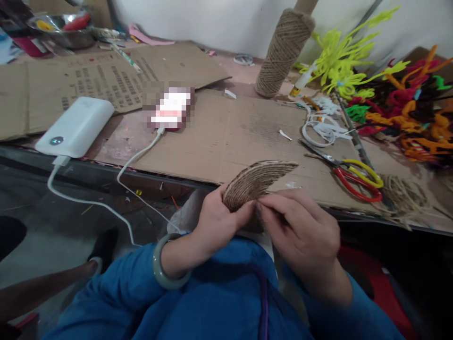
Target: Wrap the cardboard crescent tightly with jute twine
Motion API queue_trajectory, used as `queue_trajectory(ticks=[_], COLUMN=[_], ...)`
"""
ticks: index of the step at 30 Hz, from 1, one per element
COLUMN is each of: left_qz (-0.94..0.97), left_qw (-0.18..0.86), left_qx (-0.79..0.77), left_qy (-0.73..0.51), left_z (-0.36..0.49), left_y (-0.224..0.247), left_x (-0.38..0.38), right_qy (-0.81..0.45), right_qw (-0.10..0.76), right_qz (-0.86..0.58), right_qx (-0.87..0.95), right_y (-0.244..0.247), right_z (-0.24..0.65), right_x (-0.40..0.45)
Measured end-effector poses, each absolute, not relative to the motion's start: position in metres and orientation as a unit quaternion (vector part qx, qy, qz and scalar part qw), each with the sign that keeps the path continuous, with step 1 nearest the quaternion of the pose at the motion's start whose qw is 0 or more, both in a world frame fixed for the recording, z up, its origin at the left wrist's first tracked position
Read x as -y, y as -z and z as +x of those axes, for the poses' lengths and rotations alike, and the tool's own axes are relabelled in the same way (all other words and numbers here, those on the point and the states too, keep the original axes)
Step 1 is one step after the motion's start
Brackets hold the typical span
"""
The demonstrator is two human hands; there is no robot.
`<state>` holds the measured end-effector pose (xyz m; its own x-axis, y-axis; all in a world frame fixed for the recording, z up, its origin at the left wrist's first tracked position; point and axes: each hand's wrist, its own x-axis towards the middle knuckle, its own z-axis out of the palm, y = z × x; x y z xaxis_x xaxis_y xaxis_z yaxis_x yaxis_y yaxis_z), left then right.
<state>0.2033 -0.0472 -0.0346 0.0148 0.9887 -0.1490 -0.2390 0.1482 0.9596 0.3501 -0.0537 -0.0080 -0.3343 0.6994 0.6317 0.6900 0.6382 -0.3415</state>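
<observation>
A curved piece of brown twine laid in close rows (260,182) is held up in front of my body, just over the table's near edge. My left hand (221,215) grips its lower left end, with the thumb pressed on the near side. Beside it, at the piece's lower edge, my right hand (300,224) pinches with thumb and fingertips. What lies in that pinch looks like a strand of twine, though the fingers mostly hide it. Scissors with red and yellow handles (359,182) lie on the cardboard to the right of my right hand.
Flattened cardboard (208,146) covers the tabletop. A tall twine spool (285,54) stands behind, near yellow-green (339,61) and orange (421,113) fuzzy stems. At left are a white power bank (76,127), a cabled phone (171,108) and a metal bowl (67,35). Loose twine (405,196) lies right.
</observation>
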Motion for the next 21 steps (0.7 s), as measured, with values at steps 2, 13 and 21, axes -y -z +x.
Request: queue_trajectory(ticks=[2, 13, 21], left_qz=[0.414, 0.491, 0.460], left_qw=[0.578, 0.536, 0.570], left_qx=[-0.483, -0.513, -0.505], left_qy=[-0.511, -0.456, -0.458], left_z=[0.203, 0.202, 0.202], left_y=[0.034, 0.038, 0.036], left_x=[0.048, 0.044, 0.041], right_qy=[0.028, 0.150, 0.028], right_qw=[0.374, 0.275, 0.347], right_qz=[-0.418, -0.418, -0.434], right_qx=[0.828, 0.853, 0.831], right_y=[0.007, 0.002, 0.003], right_z=[0.348, 0.345, 0.349], right_x=[0.052, 0.043, 0.037])
